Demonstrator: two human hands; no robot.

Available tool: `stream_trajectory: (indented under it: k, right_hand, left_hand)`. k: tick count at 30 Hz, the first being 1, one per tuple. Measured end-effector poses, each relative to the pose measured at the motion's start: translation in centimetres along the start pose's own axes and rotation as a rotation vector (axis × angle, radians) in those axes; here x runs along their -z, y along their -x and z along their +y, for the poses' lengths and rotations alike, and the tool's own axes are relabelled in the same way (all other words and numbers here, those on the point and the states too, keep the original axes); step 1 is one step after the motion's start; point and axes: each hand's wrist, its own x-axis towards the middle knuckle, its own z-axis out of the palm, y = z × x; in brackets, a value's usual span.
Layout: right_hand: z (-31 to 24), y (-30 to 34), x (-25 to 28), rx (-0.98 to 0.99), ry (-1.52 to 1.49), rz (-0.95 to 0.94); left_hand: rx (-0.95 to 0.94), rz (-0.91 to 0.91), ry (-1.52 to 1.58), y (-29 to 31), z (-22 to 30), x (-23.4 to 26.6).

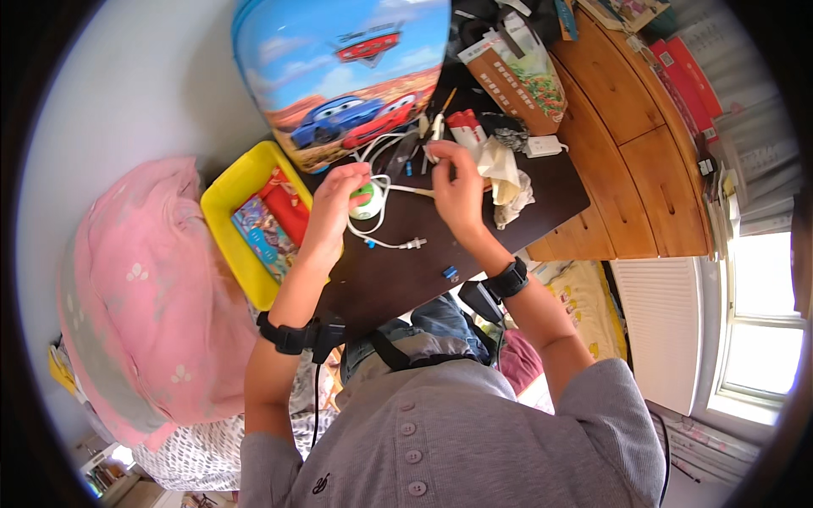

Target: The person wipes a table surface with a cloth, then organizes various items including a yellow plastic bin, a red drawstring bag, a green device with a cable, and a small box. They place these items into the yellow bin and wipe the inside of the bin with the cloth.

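A dark counter [423, 271] sits beside a wooden drawer unit [631, 127], a child's suitcase with cartoon cars [347, 68] at its far end. The left hand [339, 199] has its grip closed around a small green-and-white roll [366, 199], with a white cable [385, 222] looping just beside it. The right hand [457, 190] pinches the cable's other end, crumpled paper [506, 182] just to its right.

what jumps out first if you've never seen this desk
A big blue case with cartoon cars stands at the back of the dark desk. In front of it the left hand rests on a green and white roll while the right hand pinches a white cable. A yellow tray sits left, beside a pink pillow.
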Motion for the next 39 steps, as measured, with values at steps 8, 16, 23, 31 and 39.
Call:
stream_trajectory:
  k: [8,16,23,31,39]
  right_hand:
    - [15.1,4.5,10.3,-0.307,0.83,-0.321]
    - [11.2,-1.6,19.0,-0.353,0.345,-0.129]
    - [14.6,-1.1,23.4,-0.718,-0.405,0.078]
    - [14.6,-0.9,19.9,-0.882,-0.678,-0.076]
    - [14.1,-1.4,18.6,-0.892,-0.723,-0.138]
  left_hand:
    - [0.418,-0.133,0.084,-6.7,-9.4,-13.6]
    - [0.049,0.135,0.008,-8.7,-10.2,-16.9]
    - [-0.022,-0.239,-1.096,-3.7,-11.6,-14.9]
    - [-0.231,-0.879,-1.665,1.8,-21.8,-9.5]
    - [-0.415,-0.325,-1.516,-1.8,-19.6,-8.7]
